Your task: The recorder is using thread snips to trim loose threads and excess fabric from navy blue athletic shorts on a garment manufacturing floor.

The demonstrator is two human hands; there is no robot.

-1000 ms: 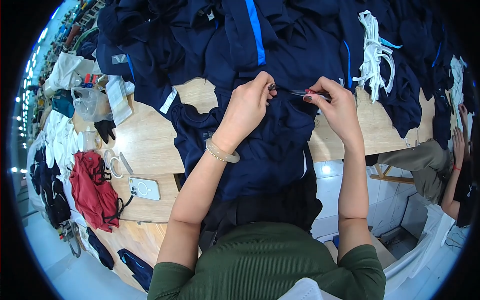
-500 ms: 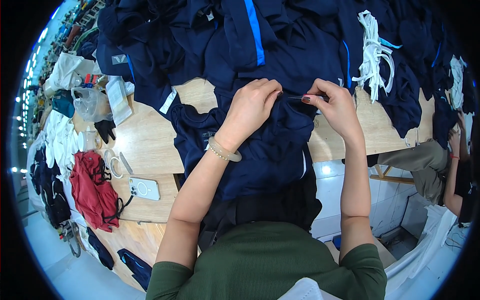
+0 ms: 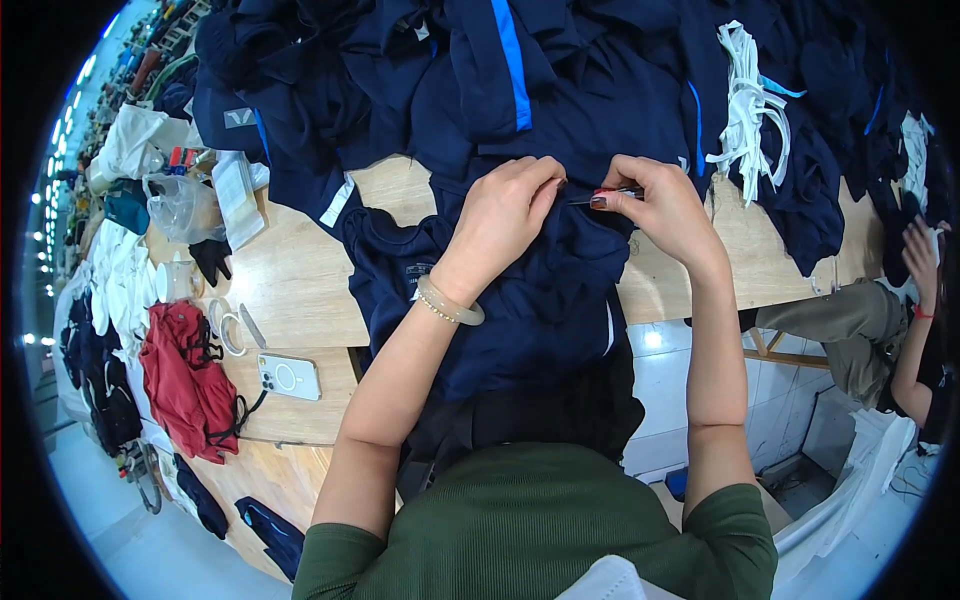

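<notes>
Two hands were busy on one navy garment point(image 3: 520, 300) that hung over the near edge of the wooden table point(image 3: 290, 290). Left hand point(image 3: 505, 215) was pinching a fold of the fabric, with one pale bangle point(image 3: 450, 303) on that wrist. Right hand point(image 3: 660, 205) gripped a small red-handled tool point(image 3: 605, 195) right against the same fold. One white phone point(image 3: 290, 376) and one red cloth point(image 3: 185, 375) lay off to the left. Further back sat a big pile of navy clothes point(image 3: 560, 90) and one bundle of white cords point(image 3: 745, 110).
</notes>
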